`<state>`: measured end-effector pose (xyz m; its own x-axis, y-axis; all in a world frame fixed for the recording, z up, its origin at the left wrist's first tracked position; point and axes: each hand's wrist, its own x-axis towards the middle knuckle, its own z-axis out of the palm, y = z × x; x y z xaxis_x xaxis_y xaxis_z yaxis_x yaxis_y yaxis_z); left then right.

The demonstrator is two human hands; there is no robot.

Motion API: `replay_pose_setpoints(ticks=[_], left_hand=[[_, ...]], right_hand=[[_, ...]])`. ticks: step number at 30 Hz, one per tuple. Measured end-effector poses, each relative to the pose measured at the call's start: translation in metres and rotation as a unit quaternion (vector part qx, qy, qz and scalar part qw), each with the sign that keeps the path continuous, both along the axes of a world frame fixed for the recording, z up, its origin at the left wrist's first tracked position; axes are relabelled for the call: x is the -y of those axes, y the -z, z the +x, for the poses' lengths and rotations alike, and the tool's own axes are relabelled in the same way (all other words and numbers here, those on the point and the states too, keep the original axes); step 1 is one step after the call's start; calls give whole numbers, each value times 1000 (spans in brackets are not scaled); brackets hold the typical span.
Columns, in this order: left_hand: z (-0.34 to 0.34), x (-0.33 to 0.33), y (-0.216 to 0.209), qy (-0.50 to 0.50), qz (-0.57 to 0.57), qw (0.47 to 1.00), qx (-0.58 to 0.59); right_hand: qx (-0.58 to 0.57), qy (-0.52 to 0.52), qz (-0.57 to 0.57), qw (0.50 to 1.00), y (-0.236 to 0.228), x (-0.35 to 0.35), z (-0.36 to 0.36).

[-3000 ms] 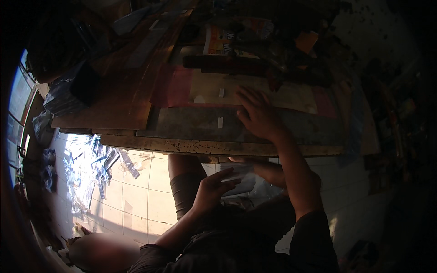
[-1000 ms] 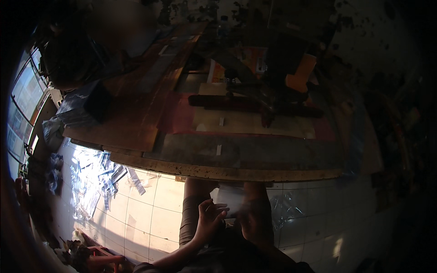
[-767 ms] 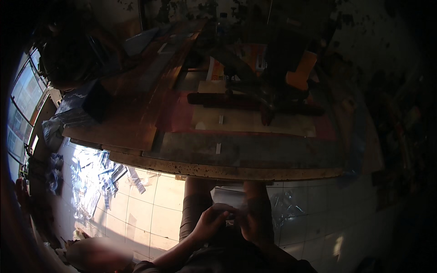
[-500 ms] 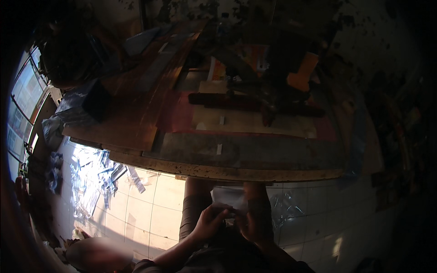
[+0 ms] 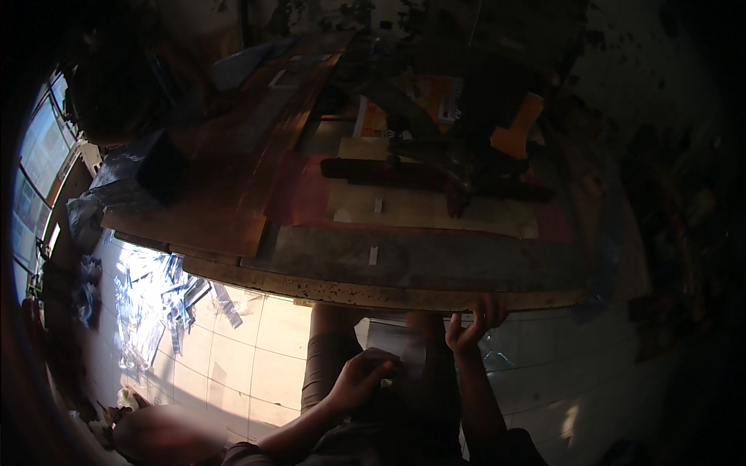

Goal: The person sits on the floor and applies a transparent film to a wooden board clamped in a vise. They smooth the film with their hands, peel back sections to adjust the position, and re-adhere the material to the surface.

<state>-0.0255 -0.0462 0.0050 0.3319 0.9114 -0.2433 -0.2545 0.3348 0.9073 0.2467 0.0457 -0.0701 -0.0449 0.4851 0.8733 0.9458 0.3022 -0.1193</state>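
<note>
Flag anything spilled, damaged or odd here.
Loose strips lie scattered across the sunlit floor at left, criss-crossed rather than stacked; possibly scrap. The table edge looks worn, with dark specks along it.

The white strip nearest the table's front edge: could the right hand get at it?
Probably yes: the right hand is at the table edge, and nothing visible stands between it and the white strip.

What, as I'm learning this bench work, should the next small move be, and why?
Perhaps raise the right hand a little, clear of the table edge: its fingers overlap that edge in this view, though contact is unclear, and no held thing shows. The left hand sits low beside the pale sheet, so the right seems freer to move.
</note>
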Motion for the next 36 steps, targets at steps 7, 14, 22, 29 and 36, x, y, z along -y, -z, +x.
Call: replay_pose_setpoints(ticks=[7, 14, 22, 29, 36], left_hand=[[-3, 0, -6, -9, -16, 1000, 4], [-3, 2, 0, -13, 26, 999, 13], [-9, -1, -18, 13, 45, 998, 35], [-9, 2, -30, 26, 35, 997, 69], [-11, -3, -13, 36, 55, 998, 23]], right_hand=[[-25, 19, -8, 999, -12, 9, -14], [-40, -34, -59, 997, -41, 22, -14], [-31, -3, -137, 990, -92, 34, -4], [-55, -188, -299, 934, -184, -30, -39], [65, -197, -266, 941, -146, -173, -55]])
